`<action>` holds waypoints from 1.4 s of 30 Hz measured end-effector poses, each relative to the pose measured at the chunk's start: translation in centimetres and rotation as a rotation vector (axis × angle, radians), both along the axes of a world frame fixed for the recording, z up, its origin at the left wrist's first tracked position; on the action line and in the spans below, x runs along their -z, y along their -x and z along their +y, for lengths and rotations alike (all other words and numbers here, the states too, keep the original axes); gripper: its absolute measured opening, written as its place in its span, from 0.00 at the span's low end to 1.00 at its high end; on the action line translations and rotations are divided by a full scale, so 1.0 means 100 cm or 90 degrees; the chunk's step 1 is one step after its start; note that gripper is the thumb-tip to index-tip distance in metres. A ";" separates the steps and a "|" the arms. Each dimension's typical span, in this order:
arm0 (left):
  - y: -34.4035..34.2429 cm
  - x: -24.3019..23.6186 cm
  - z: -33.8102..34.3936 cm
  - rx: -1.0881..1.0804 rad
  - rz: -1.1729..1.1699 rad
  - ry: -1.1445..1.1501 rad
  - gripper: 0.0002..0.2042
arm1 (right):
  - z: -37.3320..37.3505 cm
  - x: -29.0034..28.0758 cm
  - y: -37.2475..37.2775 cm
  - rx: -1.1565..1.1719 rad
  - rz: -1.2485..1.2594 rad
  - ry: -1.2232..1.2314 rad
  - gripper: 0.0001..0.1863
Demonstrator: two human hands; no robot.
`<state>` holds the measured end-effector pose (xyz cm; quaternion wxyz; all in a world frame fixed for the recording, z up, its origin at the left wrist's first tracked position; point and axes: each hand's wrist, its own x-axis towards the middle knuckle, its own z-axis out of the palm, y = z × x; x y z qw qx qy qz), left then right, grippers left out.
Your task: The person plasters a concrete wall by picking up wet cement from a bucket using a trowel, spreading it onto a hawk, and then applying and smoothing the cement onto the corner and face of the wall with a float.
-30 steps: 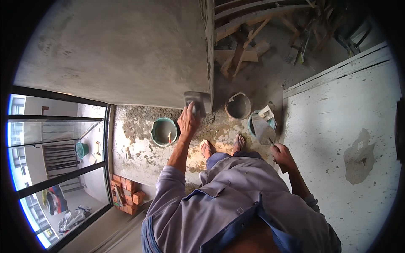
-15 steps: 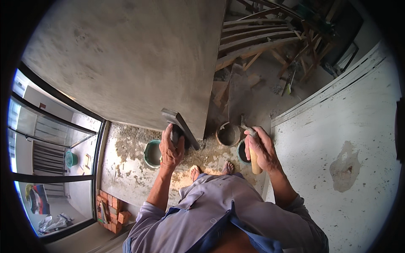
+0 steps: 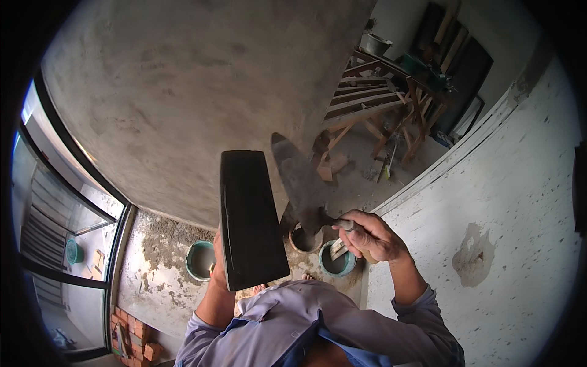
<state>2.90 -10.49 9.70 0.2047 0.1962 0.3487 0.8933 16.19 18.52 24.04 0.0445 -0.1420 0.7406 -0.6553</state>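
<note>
My left hand (image 3: 216, 270), mostly hidden behind a dark rectangular float (image 3: 251, 220), grips it, its long face raised toward the camera in front of my chest. My right hand (image 3: 373, 240) is closed on the handle of a pointed trowel (image 3: 291, 171), whose grey blade points up beside the float, in front of the plastered wall (image 3: 183, 73). On the floor below are a green bucket of grey water (image 3: 190, 264), a round container (image 3: 298, 246) under the trowel, and another green bucket (image 3: 336, 268) with a pale tool in it. My feet (image 3: 308, 277) show behind my shirt.
A glazed black frame (image 3: 64, 278) and stacked bricks (image 3: 139, 333) are at left, beside the splattered floor (image 3: 156, 293). Wooden pieces and trestles (image 3: 385, 104) with a bucket (image 3: 377, 48) on top are beyond the wall's corner. A scuffed white wall (image 3: 513, 275) runs along my right.
The float has come off the plaster and turned upright before me. The trowel has risen from low at right to beside the float. The view has tilted up, showing more of the room beyond.
</note>
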 end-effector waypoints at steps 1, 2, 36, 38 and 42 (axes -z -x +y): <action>0.004 0.008 0.002 0.003 0.006 0.005 0.27 | -0.008 -0.004 0.006 -0.014 -0.023 0.000 0.21; 0.007 0.015 0.003 -0.005 0.019 0.026 0.26 | -0.018 -0.008 0.014 -0.033 -0.049 0.002 0.22; -0.026 -0.090 0.053 -0.348 0.351 0.421 0.30 | 0.034 0.014 -0.034 0.442 0.653 -0.668 0.16; -0.021 -0.085 0.053 -0.389 0.375 0.440 0.29 | 0.024 0.024 -0.040 0.375 0.644 -0.655 0.14; -0.024 -0.082 0.060 -0.136 0.038 0.080 0.28 | 0.016 0.035 -0.022 0.367 0.654 -0.633 0.16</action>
